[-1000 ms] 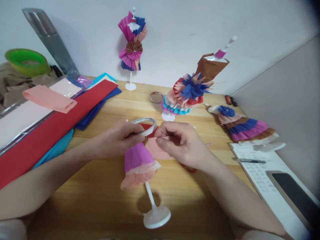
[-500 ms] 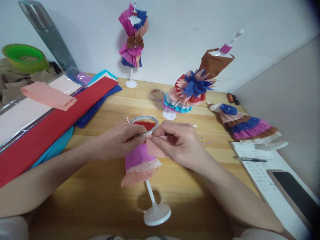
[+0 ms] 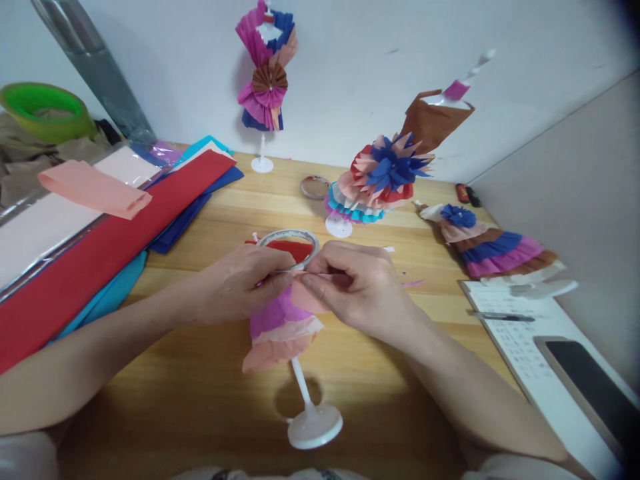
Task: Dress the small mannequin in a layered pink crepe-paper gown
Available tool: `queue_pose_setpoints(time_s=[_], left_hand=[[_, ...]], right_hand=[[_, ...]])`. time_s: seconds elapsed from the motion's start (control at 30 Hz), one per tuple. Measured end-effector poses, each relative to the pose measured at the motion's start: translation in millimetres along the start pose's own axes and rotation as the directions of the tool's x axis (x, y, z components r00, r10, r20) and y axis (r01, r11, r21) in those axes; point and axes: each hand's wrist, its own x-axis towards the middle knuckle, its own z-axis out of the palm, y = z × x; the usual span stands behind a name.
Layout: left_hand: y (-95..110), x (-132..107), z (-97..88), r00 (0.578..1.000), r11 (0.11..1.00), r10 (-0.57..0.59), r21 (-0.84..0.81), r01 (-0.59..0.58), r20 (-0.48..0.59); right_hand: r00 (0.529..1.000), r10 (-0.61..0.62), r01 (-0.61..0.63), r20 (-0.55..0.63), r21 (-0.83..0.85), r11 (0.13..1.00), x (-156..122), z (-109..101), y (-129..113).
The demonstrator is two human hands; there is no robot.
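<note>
Pinching pink paper — right hand; left hand grips tape roll above paper dress; open tabletop around stand base.

Crepe-paper skirt: matt, crinkled; stand: glossy white plastic. Table: smooth varnished wood. At 9 o'clock, paper sheets: matt.

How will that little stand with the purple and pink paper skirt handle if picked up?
Probably light: thin white stem, small round base. Likely tippy, since the skirt flares wider than that base. The paper looks floppy and easily crushed.
</note>
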Motion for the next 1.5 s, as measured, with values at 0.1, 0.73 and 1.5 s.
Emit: queue_pose_setpoints(time_s=[0.1,0.73,1.5], left_hand=[[4.3,-1.1,-0.3,1.000,1.000,0.009,-0.015,-0.009,-0.006],[-2.7,0.2,14.2,0.938,0.979,0.099,0.202,-0.032,-0.332],[-2.3,-1.5,18.6,0.929,0.956,0.176,0.282,-0.083,-0.326]], right_hand=[[1.000,-0.026,0.026,-0.003,0.003,1.000,-0.2,-0.9,-1.4],[0.999,-0.015,0.011,-0.040,-0.095,0.995,-3.0,-0.4,-5.8],[0.994,-0.088,0.083,-0.066,-0.078,0.993,-3.0,3.6,-1.9]])
